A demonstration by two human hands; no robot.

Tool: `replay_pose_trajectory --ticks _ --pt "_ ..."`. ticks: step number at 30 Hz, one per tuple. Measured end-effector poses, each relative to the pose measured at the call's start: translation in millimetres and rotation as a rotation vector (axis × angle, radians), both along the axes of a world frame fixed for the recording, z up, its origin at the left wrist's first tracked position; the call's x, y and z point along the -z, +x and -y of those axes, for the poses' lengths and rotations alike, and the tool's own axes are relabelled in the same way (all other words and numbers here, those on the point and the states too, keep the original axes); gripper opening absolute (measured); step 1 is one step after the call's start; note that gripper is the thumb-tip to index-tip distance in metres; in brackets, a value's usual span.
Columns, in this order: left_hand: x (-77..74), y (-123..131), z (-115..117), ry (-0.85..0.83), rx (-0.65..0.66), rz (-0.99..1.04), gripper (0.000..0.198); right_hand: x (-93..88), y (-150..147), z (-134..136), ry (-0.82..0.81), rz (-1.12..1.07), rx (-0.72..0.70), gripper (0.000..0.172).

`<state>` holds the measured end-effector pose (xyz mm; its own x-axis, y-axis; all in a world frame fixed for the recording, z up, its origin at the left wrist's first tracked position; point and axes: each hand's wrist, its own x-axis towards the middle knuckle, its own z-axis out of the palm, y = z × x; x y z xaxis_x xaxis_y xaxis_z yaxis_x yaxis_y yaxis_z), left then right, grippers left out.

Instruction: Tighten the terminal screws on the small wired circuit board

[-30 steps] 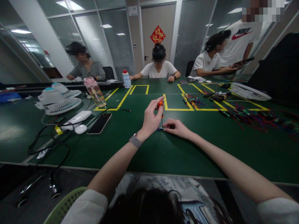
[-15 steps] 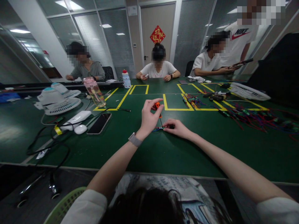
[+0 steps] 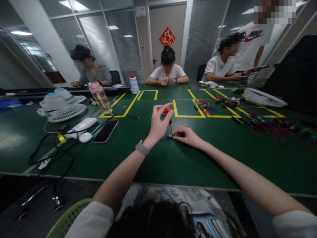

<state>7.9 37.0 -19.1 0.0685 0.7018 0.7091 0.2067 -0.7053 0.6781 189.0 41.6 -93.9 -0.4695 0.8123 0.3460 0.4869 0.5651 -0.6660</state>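
Observation:
My left hand [image 3: 159,120] is closed around the orange and black handle of a screwdriver [image 3: 170,121], which stands nearly upright. Its thin shaft points down to a small circuit board [image 3: 169,136] with blue wires, flat on the green table [image 3: 148,165]. Pinched at the board's right end are the fingers of my right hand [image 3: 187,136], with the wrist low over the tabletop. The exact spot where the screwdriver tip meets the board is too small to make out.
To the left are a phone [image 3: 105,131], a white mouse-shaped case [image 3: 85,137], black cables, a pink-capped bottle [image 3: 100,98] and white fans [image 3: 65,110]. On the right lie wired circuit boards [image 3: 262,125] and pliers-like tools [image 3: 230,101]. Several people are across the table.
My left hand has shifted very slightly around the screwdriver handle, while my right hand stays on the board. Across the table, the middle person's hands have come together.

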Motion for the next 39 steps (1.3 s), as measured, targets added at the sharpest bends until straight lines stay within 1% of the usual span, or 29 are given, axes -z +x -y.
replay_pose_trajectory --ticks 3,4,5,6,9,10,11,14,16,17,20,22,24,26,28,30,32,34,36,39 --pt "-0.9 1.2 -1.3 -0.067 0.16 0.05 0.033 -0.7 -0.3 0.3 0.004 0.009 -0.006 0.018" --pt "-0.9 1.5 -1.3 -0.079 0.191 0.059 0.033 -0.9 -0.4 0.4 0.007 0.014 -0.005 0.018" --pt "-0.8 1.6 -1.1 -0.079 0.192 0.059 0.032 -1.1 -0.5 0.6 0.011 0.02 -0.002 0.017" --pt "-0.4 1.5 -0.7 -0.062 0.163 0.047 0.03 -1.2 -0.7 0.7 0.014 0.024 0.001 0.017" --pt "1.3 0.7 0.0 0.025 0.019 -0.017 0.026 -1.3 -0.9 1.2 0.019 0.031 0.007 0.017" --pt "1.7 0.6 -0.3 0.036 0.004 -0.03 0.027 -1.4 -1.0 1.3 0.02 0.032 0.008 0.017" --pt "1.9 0.7 -0.7 0.028 0.018 -0.03 0.03 -1.4 -1.0 1.5 0.023 0.034 0.009 0.017" --pt "1.2 1.5 -1.8 -0.057 0.155 0.024 0.039 -1.7 -1.3 1.9 0.035 0.042 0.014 0.015" --pt "0.1 1.9 -1.3 -0.084 0.189 0.053 0.037 -1.8 -1.6 2.2 0.041 0.051 0.02 0.015" --pt "-0.3 1.9 -0.8 -0.076 0.171 0.057 0.034 -1.8 -1.8 2.3 0.043 0.056 0.023 0.015" --pt "-0.6 1.4 0.9 -0.015 0.064 0.045 0.023 -1.0 -1.8 2.3 0.047 0.062 0.028 0.015" --pt "-0.4 1.2 0.8 -0.001 0.027 0.037 0.021 -0.1 -1.5 1.9 0.052 0.055 0.025 0.015" --pt "-0.4 1.4 -0.3 -0.015 0.052 0.05 0.025 0.5 -1.2 1.5 0.057 0.048 0.019 0.015" --pt "-0.8 1.6 -1.5 -0.054 0.121 0.089 0.03 0.5 -1.0 1.4 0.057 0.043 0.012 0.015" --pt "-1.2 1.5 -2.1 -0.081 0.16 0.123 0.029 -0.2 -1.1 1.8 0.053 0.04 0.01 0.015" --pt "-1.1 0.6 -1.9 -0.058 0.104 0.118 0.023 -1.1 -1.4 2.5 0.049 0.042 0.012 0.015" --pt "-0.4 -0.6 -1.6 -0.005 -0.001 0.081 0.018 -1.6 -1.5 3.0 0.048 0.047 0.017 0.015" --pt "0.7 -1.4 -1.8 0.02 -0.07 0.04 0.018 -1.7 -1.6 3.1 0.047 0.047 0.022 0.015" --pt "1.4 -1.2 -2.2 0.014 -0.058 0.012 0.024 -1.4 -1.6 2.9 0.045 0.042 0.021 0.015" --pt "1.0 0.3 -1.5 -0.02 0.051 0.037 0.033 -1.0 -1.6 2.3 0.042 0.041 0.01 0.015"
